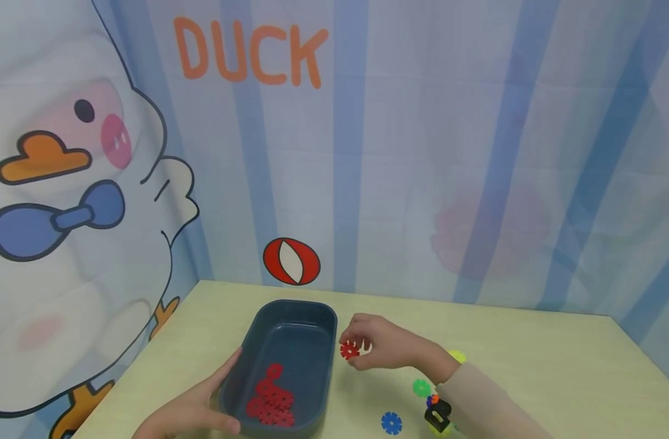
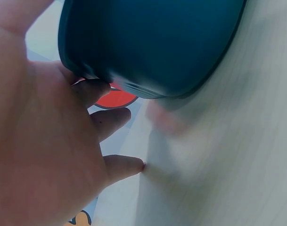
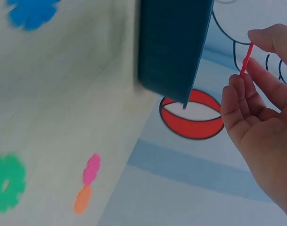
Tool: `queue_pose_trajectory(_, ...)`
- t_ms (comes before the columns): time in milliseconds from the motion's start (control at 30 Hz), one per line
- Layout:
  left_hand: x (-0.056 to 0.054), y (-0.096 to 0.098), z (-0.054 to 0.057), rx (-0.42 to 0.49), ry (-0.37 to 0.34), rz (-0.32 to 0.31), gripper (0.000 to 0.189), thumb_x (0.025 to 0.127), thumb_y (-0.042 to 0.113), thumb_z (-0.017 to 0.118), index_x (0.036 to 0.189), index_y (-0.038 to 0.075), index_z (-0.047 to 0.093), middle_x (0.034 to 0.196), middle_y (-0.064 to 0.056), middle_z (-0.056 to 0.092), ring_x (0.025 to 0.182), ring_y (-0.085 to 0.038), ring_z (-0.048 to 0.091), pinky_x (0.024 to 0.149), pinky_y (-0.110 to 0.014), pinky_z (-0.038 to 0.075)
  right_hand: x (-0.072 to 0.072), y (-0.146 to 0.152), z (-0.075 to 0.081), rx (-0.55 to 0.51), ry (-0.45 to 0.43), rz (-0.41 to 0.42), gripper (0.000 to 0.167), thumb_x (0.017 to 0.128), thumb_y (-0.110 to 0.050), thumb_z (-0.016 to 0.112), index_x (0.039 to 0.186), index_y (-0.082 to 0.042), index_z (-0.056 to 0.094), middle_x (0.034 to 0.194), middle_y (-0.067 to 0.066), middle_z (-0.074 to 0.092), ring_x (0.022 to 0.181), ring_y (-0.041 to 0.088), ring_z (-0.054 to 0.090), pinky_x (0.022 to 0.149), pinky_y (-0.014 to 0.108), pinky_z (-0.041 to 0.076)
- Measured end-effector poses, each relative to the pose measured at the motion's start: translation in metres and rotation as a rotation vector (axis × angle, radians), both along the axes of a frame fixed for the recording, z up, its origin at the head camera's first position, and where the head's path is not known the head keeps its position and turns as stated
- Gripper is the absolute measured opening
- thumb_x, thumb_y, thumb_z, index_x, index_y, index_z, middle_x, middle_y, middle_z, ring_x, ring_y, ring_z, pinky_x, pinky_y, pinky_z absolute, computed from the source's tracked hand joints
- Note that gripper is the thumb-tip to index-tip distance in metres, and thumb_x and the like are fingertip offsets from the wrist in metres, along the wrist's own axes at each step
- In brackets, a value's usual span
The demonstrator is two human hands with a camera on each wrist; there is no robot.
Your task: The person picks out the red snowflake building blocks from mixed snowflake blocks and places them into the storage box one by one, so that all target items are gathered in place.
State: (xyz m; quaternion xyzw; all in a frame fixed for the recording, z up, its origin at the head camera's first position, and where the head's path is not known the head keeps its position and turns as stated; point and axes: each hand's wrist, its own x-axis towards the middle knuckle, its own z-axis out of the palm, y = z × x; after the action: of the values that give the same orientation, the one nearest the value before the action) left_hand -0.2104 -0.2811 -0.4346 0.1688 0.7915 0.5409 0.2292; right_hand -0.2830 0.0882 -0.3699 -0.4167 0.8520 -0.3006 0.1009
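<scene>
A dark blue rectangular bin point(image 1: 304, 341) stands on the table, with several red notched plastic discs point(image 1: 271, 399) in its near end. My left hand point(image 1: 188, 402) touches the bin's near left side, thumb and fingers spread along the outer wall. In the left wrist view, those fingers point(image 2: 117, 167) look fairly straight beside the bin point(image 2: 152, 42). My right hand point(image 1: 386, 344) is just right of the bin, apart from it. Between thumb and fingertips it pinches a red notched disc point(image 1: 349, 350), seen edge-on in the right wrist view.
Right of the bin lie a blue disc point(image 1: 391, 423), a green disc point(image 1: 421, 388) and a yellow disc point(image 1: 457, 355). A black piece point(image 1: 438, 415) lies among other small coloured pieces near the right forearm. Behind the table hangs a printed duck curtain point(image 1: 411, 152).
</scene>
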Motion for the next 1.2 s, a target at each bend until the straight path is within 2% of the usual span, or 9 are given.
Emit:
queue_pose_trajectory(200, 0.000, 0.000, -0.001, -0.003, -0.012, 0.012, 0.116, 0.080, 0.039, 0.078, 0.156, 0.015, -0.006, 0.160, -0.019, -0.007, 0.143, -0.045, -0.004, 0.108, -0.071, 0.008, -0.007, -0.030, -0.008, -0.113, -0.043, 0.043, 0.028, 0.085, -0.013, 0.070, 0.111, -0.003, 0.068, 0.098, -0.003, 0.058, 0.083, 0.005, 0.056, 0.076, 0.021, 0.052)
queue_pose_trajectory(300, -0.001, -0.001, -0.002, 0.001, -0.018, 0.010, 0.116, 0.080, 0.038, 0.078, 0.156, 0.015, -0.007, 0.160, -0.019, -0.008, 0.143, -0.045, -0.004, 0.108, -0.070, 0.008, -0.010, -0.044, -0.012, -0.126, -0.060, 0.041, 0.028, 0.085, -0.013, 0.070, 0.111, -0.003, 0.068, 0.096, -0.003, 0.058, 0.079, 0.004, 0.055, 0.075, 0.020, 0.051)
queue_pose_trajectory(467, -0.001, -0.001, -0.002, -0.002, -0.021, 0.013, 0.116, 0.080, 0.038, 0.079, 0.156, 0.014, -0.007, 0.160, -0.019, -0.007, 0.143, -0.045, -0.003, 0.109, -0.070, 0.009, -0.012, -0.065, -0.014, -0.111, -0.084, 0.010, 0.025, 0.084, -0.014, 0.073, 0.109, -0.009, 0.069, 0.091, -0.005, 0.057, 0.078, 0.003, 0.052, 0.074, 0.019, 0.049)
queue_pose_trajectory(700, -0.002, -0.001, -0.001, -0.011, -0.001, 0.003, 0.114, 0.081, 0.035, 0.078, 0.156, 0.014, -0.006, 0.160, -0.019, -0.008, 0.143, -0.046, -0.003, 0.108, -0.071, 0.007, -0.019, -0.089, -0.023, -0.097, -0.112, -0.013, 0.026, 0.082, -0.012, 0.076, 0.107, -0.010, 0.070, 0.090, -0.006, 0.059, 0.078, 0.002, 0.056, 0.074, 0.019, 0.050)
queue_pose_trajectory(967, -0.003, -0.002, -0.001, 0.005, 0.038, -0.044, 0.114, 0.084, 0.036, 0.075, 0.154, 0.008, -0.010, 0.159, -0.021, -0.013, 0.142, -0.047, -0.006, 0.110, -0.068, 0.009, -0.030, -0.108, -0.035, -0.029, -0.072, -0.012, 0.026, 0.080, -0.010, 0.075, 0.106, -0.009, 0.071, 0.090, -0.007, 0.059, 0.078, 0.000, 0.056, 0.072, 0.017, 0.049)
queue_pose_trajectory(1200, -0.001, -0.003, 0.002, 0.000, 0.007, -0.019, 0.115, 0.083, 0.039, 0.076, 0.155, 0.012, -0.009, 0.159, -0.021, -0.011, 0.142, -0.048, -0.005, 0.109, -0.070, 0.009, -0.032, -0.121, -0.041, 0.031, -0.060, -0.030, 0.027, 0.079, -0.009, 0.077, 0.105, -0.008, 0.071, 0.089, -0.005, 0.063, 0.077, 0.000, 0.056, 0.071, 0.016, 0.049)
